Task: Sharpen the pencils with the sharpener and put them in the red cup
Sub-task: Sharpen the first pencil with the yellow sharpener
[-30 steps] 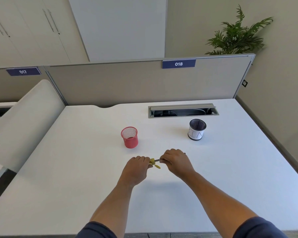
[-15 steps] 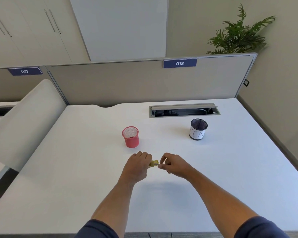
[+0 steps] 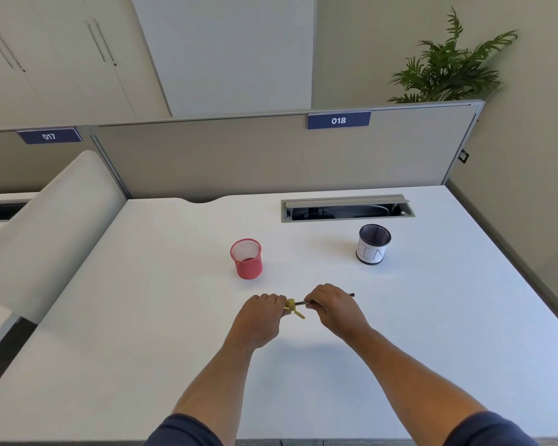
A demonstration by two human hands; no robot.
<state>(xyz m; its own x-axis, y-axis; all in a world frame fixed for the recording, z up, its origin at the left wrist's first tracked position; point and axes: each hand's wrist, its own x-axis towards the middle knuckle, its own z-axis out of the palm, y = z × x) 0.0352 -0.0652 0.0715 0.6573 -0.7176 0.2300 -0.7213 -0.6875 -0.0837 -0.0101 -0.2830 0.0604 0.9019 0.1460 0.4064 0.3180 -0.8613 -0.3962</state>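
Sharpening in progress above the desk (image 3: 400, 317): the left hand (image 3: 261, 312) grips the yellow sharpener (image 3: 290, 305), the right hand (image 3: 331, 305) grips the pencil (image 3: 350, 295) inserted in it. The red cup (image 3: 246, 259) stands at 11 o'clock from the hands. Judged risk: an angled twist snapping the lead.

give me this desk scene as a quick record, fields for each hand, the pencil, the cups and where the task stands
left hand: holds the yellow sharpener
right hand: grips the pencil, its tip in the sharpener
pencil: roughly level, far end pointing right past the hand
red cup: upright on the white desk, beyond the left hand, no pencil seen in it
black cup: upright, far right, white label
task stage: sharpening, pencil not yet in the red cup
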